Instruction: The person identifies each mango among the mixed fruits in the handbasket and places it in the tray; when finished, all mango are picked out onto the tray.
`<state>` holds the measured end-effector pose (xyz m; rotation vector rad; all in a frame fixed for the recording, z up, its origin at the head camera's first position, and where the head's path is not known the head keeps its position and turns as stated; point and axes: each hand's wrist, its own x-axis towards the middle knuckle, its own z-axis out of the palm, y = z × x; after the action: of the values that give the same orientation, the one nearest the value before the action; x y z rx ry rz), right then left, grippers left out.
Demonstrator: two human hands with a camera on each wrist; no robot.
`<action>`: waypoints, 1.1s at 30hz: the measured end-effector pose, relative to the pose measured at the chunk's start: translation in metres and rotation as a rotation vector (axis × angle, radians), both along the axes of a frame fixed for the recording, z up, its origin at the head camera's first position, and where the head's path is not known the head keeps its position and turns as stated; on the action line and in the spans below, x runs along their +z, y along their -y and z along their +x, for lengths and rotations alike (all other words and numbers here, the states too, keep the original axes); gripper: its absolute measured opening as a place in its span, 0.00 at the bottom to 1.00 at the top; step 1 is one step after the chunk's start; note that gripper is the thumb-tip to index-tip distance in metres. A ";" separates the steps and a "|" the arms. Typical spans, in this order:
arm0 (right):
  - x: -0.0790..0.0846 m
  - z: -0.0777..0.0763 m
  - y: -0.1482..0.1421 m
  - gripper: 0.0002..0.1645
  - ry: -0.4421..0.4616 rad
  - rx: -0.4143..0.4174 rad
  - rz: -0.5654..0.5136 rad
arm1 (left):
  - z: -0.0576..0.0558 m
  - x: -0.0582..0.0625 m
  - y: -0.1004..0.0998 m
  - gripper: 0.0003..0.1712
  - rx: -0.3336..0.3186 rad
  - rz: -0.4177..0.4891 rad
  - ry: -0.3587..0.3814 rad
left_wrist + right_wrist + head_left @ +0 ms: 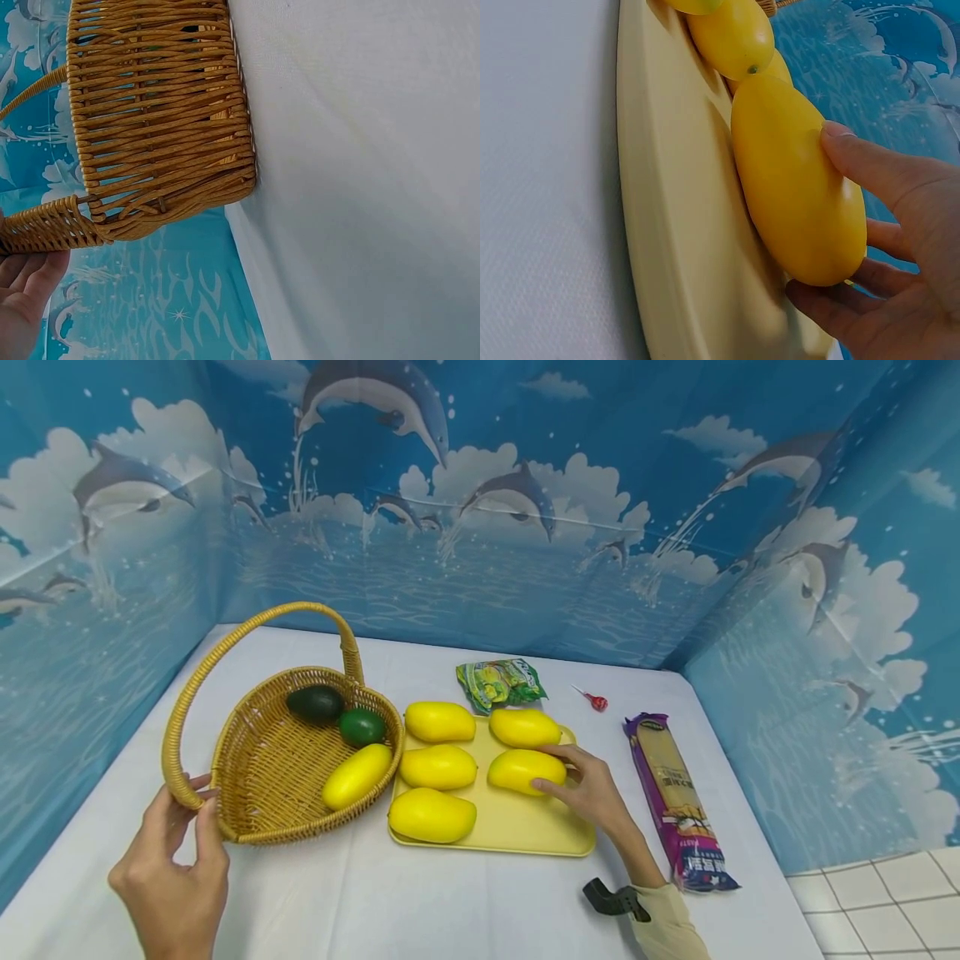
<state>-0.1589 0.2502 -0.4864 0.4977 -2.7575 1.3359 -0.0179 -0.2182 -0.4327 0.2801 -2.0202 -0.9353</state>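
Note:
My left hand [176,868] grips the handle [177,768] of a wicker basket [262,793] near its base. Inside the basket lie a dark avocado [316,704], a smaller green fruit [362,727] and a yellow mango [357,777]. My right hand [588,787] holds another mango [527,772] at its right end, thumb on the near side and fingers round the far side. That mango lies over a pale yellow tray [525,835]. In the right wrist view the thumb presses the mango [795,187] and the fingertips reach under its end.
Several more mangoes [432,816] lie on the tray, three along its left side. Behind it is a green snack bag [501,683]. A red lollipop [596,702] and a purple pasta pack [678,802] lie to the right on the white tablecloth [337,893]. Dolphin-printed curtains [480,560] enclose the table.

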 end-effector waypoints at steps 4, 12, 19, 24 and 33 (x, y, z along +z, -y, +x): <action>0.002 0.001 -0.003 0.32 -0.014 0.012 -0.012 | 0.000 -0.001 0.000 0.22 0.009 0.001 -0.005; 0.008 0.003 -0.007 0.32 0.016 0.018 -0.073 | 0.001 -0.002 0.001 0.22 -0.007 0.003 0.004; 0.012 0.005 -0.010 0.33 0.030 0.034 -0.070 | 0.001 -0.001 0.000 0.22 -0.008 0.004 -0.001; 0.013 0.007 -0.009 0.34 0.018 0.052 -0.020 | 0.000 -0.001 0.002 0.22 -0.021 -0.006 -0.001; 0.008 0.005 -0.003 0.35 -0.024 0.027 0.038 | 0.001 -0.002 0.005 0.22 -0.037 -0.025 0.018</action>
<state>-0.1535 0.2532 -0.4781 0.5514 -2.7714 1.2761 -0.0164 -0.2230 -0.4352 0.2394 -2.0582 -0.9327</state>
